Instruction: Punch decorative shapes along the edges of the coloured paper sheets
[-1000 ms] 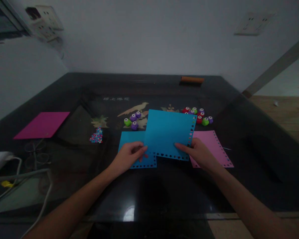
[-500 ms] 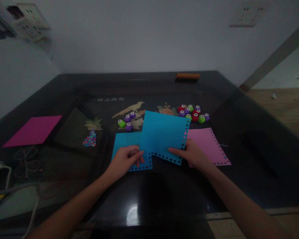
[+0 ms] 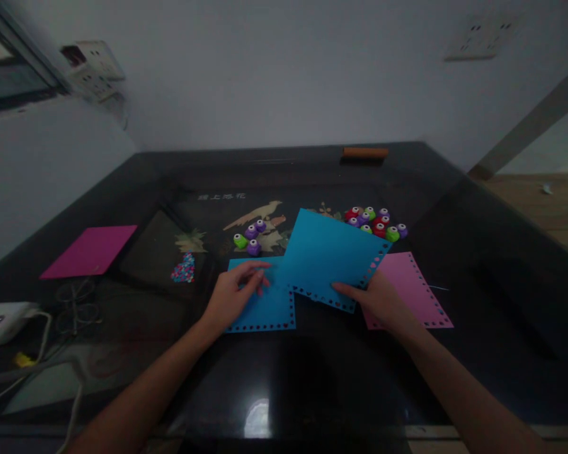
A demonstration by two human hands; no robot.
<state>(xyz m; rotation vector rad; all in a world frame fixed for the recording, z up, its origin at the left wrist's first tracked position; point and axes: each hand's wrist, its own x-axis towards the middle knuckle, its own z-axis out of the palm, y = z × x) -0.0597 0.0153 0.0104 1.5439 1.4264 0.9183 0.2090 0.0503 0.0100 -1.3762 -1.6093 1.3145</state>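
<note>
My right hand [image 3: 378, 299] pinches the lower right part of a raised blue sheet [image 3: 334, 255], thumb on top. Punched shapes run along two of its edges. My left hand [image 3: 236, 290] has its fingers apart over a second blue sheet [image 3: 269, 309], which lies on the table with holes along its bottom and right edges. A light pink sheet [image 3: 407, 287] with punched edges lies partly behind my right hand. Small punches in red, green and purple [image 3: 379, 229] stand behind the raised sheet, and several more [image 3: 253, 247] stand behind the flat blue one.
On the black table [image 3: 303, 391], a magenta sheet [image 3: 92, 251] and a small pile of colored bits [image 3: 184, 268] lie to the left. A white device [image 3: 4, 323] with cables is at the left edge. A brown roll [image 3: 364, 152] rests at the back.
The raised blue sheet has tilted and moved right with my right hand. My left hand has come off its edge and opened over the flat blue sheet. The view has shifted slightly.
</note>
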